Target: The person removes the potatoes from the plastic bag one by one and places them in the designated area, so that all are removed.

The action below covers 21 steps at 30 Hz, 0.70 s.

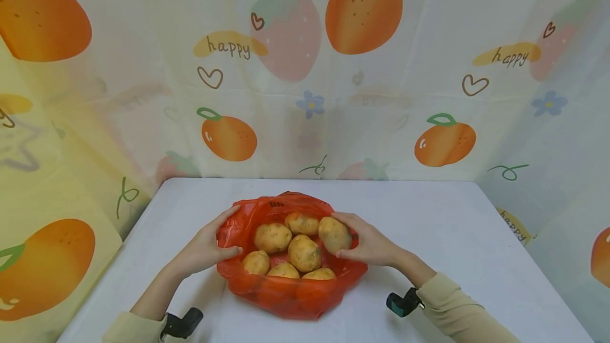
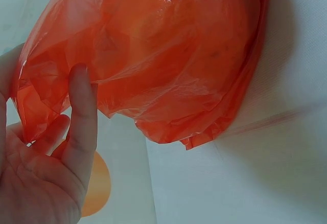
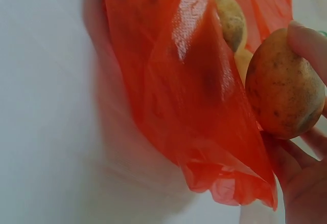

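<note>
A red plastic bag [image 1: 297, 303] full of potatoes sits on the table with its mouth spread open. At its left side my left hand [image 1: 209, 247] grips the rim, thumb inside and fingers outside; the left wrist view shows the thin plastic [image 2: 189, 55] between the fingers. My right hand [image 1: 369, 245] holds a potato [image 1: 334, 235] at the bag's right rim, between thumb and fingers. Close up in the right wrist view, this held potato [image 3: 283, 86] is brownish with dark specks. Several other potatoes, such as a middle one [image 1: 305, 253], lie inside the bag.
The white table [image 1: 429, 210] extends to both sides of the bag and behind it. A cloth printed with fruit [image 1: 362, 120] hangs along the back and sides. Small black wrist cameras [image 1: 183, 323] sit below the sleeves.
</note>
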Motion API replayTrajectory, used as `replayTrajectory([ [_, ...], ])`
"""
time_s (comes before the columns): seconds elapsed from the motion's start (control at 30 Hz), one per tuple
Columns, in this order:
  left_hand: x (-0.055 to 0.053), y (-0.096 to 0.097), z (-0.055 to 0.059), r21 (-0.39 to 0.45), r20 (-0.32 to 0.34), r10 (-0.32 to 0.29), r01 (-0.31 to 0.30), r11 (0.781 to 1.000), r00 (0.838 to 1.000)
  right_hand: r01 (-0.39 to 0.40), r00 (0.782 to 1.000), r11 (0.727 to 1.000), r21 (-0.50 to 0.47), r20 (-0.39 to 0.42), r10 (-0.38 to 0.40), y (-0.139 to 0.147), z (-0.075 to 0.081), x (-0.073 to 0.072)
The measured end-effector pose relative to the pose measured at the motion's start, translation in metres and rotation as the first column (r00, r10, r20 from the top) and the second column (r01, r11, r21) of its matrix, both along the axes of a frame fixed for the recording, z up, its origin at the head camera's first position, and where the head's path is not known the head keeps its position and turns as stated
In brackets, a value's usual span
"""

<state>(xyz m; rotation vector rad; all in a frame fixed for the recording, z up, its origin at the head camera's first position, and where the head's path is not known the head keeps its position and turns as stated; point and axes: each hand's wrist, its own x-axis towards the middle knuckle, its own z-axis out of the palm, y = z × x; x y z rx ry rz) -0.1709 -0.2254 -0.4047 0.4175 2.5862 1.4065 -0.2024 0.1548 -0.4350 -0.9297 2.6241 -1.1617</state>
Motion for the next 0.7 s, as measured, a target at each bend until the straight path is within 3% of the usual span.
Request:
replayTrajectory([
  [0.27,0.0,0.0,0.0,-0.018,-0.001,0.009,-0.009,1.0,1.0,0.011,0.999,1.0,-0.001,-0.044,-0.011,0.007,0.01,-0.003],
  [0.53,0.0,0.001,0.0,-0.02,0.015,0.016,-0.016,1.0,1.0,0.026,1.0,0.998,-0.06,0.001,-0.026,0.016,0.014,-0.01],
  [0.7,0.0,0.001,0.001,-0.014,0.009,0.014,-0.014,1.0,1.0,0.052,0.998,0.995,-0.083,-0.019,-0.054,0.02,0.018,-0.014],
])
